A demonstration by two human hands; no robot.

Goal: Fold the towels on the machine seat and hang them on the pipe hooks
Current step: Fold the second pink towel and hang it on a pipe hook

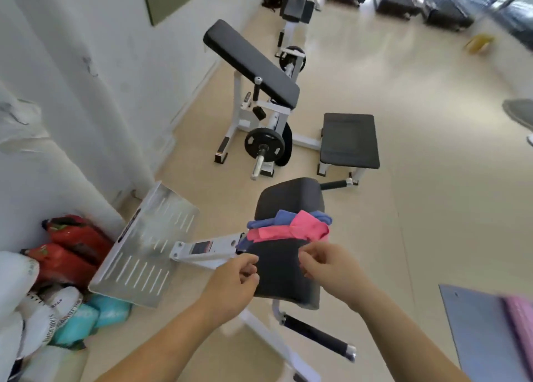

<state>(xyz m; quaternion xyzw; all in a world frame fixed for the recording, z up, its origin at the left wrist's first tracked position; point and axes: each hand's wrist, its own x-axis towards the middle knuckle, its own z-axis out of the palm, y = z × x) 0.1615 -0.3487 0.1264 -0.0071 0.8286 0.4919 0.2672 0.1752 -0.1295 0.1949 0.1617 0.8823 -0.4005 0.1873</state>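
Towels lie bunched at the 12 o'clock end of the machine seat, in the crease where it meets the dark back pad. The pink towel sits crumpled on top, and the blue towel shows under and behind it, with one blue corner hanging off the seat's 9 o'clock edge.

Both hands hover over the seat just short of the towels, at their 6 o'clock, without touching them. The left hand is over the seat's 9 o'clock edge and the right hand over its 3 o'clock side. Each grip is drawn in — fingers curled toward the thumb — and nothing shows between them.

At 9 o'clock from the seat a slotted metal footplate tilts on the white frame. Beyond it, against the wall, lie red bags and white and teal sacks. A black padded handle sticks out below the seat at 5 o'clock. At 12 o'clock stands another machine with a long sloping pad and a weight plate — a small flat bench sits just beside it. Grey and pink mats lie at 4 o'clock.
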